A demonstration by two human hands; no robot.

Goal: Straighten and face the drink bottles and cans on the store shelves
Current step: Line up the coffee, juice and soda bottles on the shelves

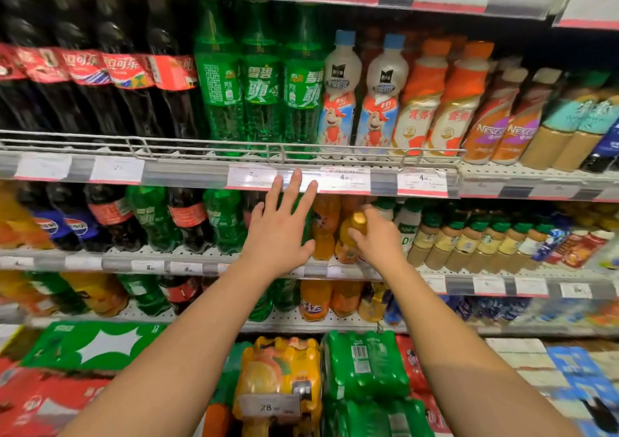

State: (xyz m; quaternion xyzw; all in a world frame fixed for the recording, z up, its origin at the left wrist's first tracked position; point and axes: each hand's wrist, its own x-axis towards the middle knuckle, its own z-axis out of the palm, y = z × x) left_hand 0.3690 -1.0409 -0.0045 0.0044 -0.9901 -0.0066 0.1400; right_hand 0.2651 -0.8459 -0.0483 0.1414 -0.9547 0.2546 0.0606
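Observation:
Both my arms reach to the second shelf from the top of the view. My right hand point(376, 239) grips an orange soda bottle point(348, 235) near its yellow cap, tilting it at the shelf front. A second orange bottle point(325, 225) stands just left of it. My left hand point(281, 225) is spread with straight fingers in front of a green bottle point(306, 215), which it mostly hides; the fingertips reach up to the shelf's price rail point(345, 178). Whether the palm touches the green bottle I cannot tell.
Above stand large cola bottles point(110, 78), green soda bottles point(261, 81), milk drinks point(338, 95) and coffee bottles point(492, 115) behind a wire guard point(207, 142). Small coffee bottles point(469, 245) fill the right. Shrink-wrapped packs point(365, 366) lie at the bottom.

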